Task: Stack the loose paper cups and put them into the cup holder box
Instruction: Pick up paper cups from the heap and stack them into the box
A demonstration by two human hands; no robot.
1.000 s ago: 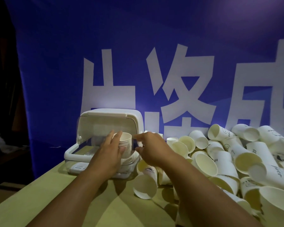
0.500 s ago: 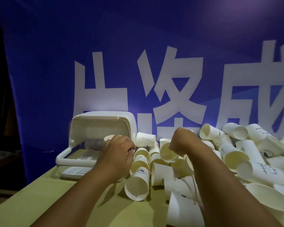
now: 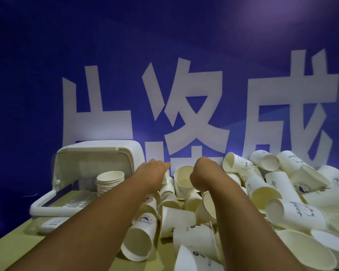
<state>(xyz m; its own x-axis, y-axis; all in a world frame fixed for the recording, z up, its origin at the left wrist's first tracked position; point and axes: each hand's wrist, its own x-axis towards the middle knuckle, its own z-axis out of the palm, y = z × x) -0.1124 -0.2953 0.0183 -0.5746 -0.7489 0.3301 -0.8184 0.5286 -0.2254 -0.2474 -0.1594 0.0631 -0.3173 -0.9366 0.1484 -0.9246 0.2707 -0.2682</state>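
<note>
Nearest, at the bottom edge: yellowish bench (image 3: 18, 247), heaped on the right with loose paper cups (image 3: 282, 214), most tipped on their sides, some printed with small drawings and letters. Reaching forward over that heap, two bare forearms side by side. Further out, left hand (image 3: 153, 171), back turned to the camera, lowered among the cups just right of the cup holder box (image 3: 47, 204); fingers hidden behind the hand, so impossible to tell whether spread or gripping. Beside it, a little apart, right hand (image 3: 205, 173), knuckles up and bent downward, touching or just beside an open-mouthed cup (image 3: 181, 178); fingers likewise out of sight, grip impossible to tell. Left of both hands, inside the white box with its lid raised, stack of cups (image 3: 110, 180) standing mouth up on the tray. Behind everything, blue banner (image 3: 184, 26) with large white characters.
</note>
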